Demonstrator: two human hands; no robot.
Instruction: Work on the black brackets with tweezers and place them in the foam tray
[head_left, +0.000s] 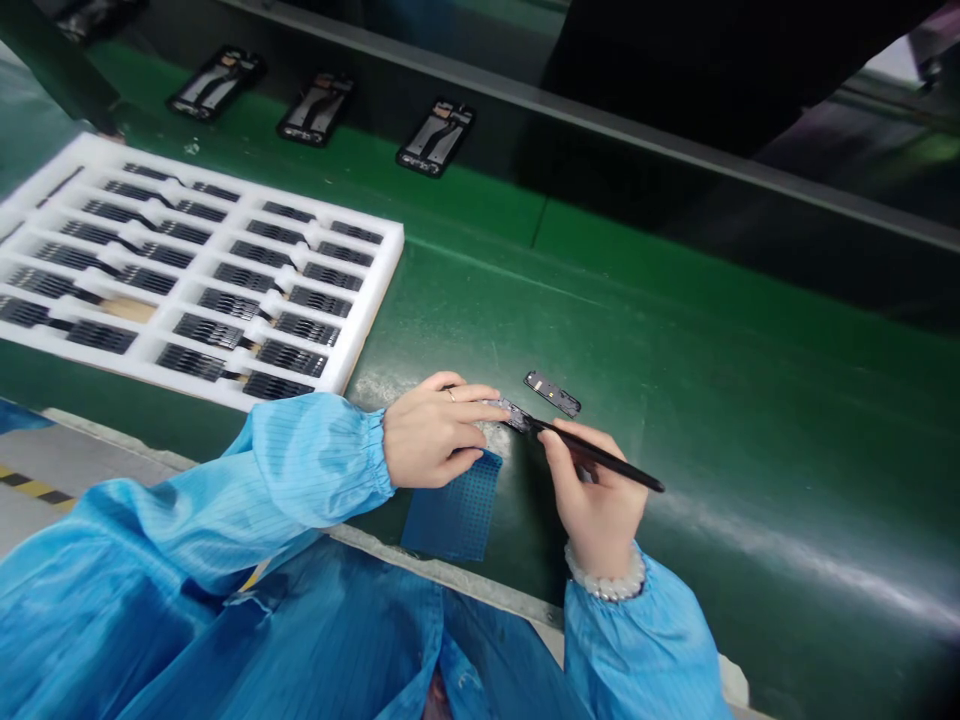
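Note:
My left hand point(439, 430) lies palm down on the green bench, its fingertips holding a small dark phone circuit part point(515, 414). Most of that part is hidden beneath the fingers. A black pen-shaped tool point(607, 460) is gripped in my right hand point(600, 500), its tip touching or just over the right end of the part. I cannot tell what kind of tip it has. Just beyond my hands lies another small black phone part point(553, 393). A blue dotted sheet point(454, 512) lies under the edge of my left hand.
On the left stands a white foam tray point(367, 330) with rows of dark phone parts with flex strips. Several black phone frames, including one at centre point(436, 138), lie along the back of the green bench point(720, 420). A grey rail point(637, 140) crosses behind them.

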